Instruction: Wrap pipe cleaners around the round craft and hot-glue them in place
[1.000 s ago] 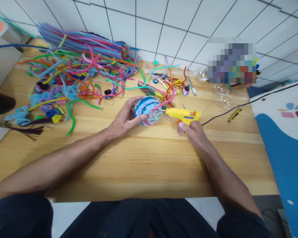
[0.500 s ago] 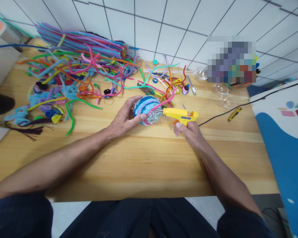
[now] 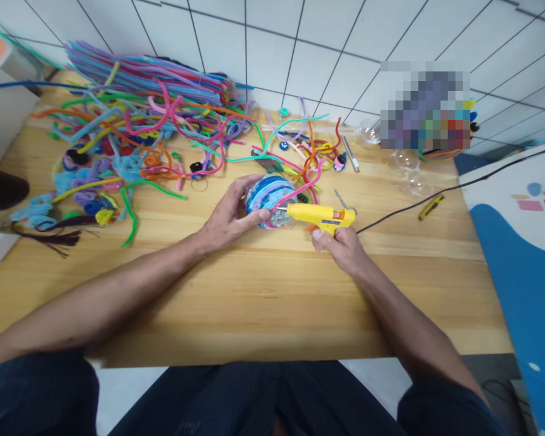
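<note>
A ball wrapped in blue, light blue and purple fuzzy strips [image 3: 269, 192] is held in my left hand [image 3: 231, 213], whose thumb rests on its lower left front. Part of the ball's lower right side shows clear and shiny. A pink pipe cleaner [image 3: 312, 181] runs from beside my thumb across the ball and up to the right. My right hand [image 3: 340, 244] grips a yellow glue gun [image 3: 315, 213] by its handle, with the nozzle over the clear part of the ball. Whether the nozzle touches it, I cannot tell.
Tangled pipe cleaners [image 3: 113, 136] and a long bundle of them [image 3: 149, 75] cover the back left of the table [image 3: 236, 303]. Pliers [image 3: 267, 161], a silver pen-like tool [image 3: 351, 154], clear globes [image 3: 405, 160] and a yellow cutter [image 3: 431, 207] lie further right. A black cord [image 3: 404, 207] trails rightward.
My right hand and the glue gun have moved left, bringing the nozzle further over the ball. The ball has turned or shifted very slightly in my left hand.
</note>
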Demonstrator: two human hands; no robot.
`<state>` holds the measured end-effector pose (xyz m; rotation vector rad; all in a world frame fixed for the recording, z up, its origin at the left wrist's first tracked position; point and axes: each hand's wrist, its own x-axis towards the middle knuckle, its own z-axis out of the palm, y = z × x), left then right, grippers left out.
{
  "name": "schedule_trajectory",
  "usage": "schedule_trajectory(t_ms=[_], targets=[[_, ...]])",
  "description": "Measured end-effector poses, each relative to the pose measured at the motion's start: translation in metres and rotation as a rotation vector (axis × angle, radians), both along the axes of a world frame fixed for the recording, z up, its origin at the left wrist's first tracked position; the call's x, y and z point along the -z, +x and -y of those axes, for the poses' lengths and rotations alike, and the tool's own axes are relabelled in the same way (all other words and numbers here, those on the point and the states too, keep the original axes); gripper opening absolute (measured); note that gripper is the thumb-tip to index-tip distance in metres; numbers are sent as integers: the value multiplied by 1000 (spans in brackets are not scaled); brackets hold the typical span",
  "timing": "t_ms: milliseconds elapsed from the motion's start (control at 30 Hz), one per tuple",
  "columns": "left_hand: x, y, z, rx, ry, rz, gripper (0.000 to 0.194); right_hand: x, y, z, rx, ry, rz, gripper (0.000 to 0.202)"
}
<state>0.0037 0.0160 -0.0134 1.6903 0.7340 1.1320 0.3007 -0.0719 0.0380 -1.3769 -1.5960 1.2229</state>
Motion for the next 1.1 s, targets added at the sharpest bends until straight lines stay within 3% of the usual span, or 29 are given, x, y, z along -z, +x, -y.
schedule_trajectory(t_ms=[233,500,1100], targets=[[0,0,1,8,-4,15,80,3,1,2,16,27,60,67],[0,1,0,7,-5,15,81,-5,2,0,69,22,60,73],[1,-1,-1,20,6,7,80,-6,-2,2,56,10,20,67]])
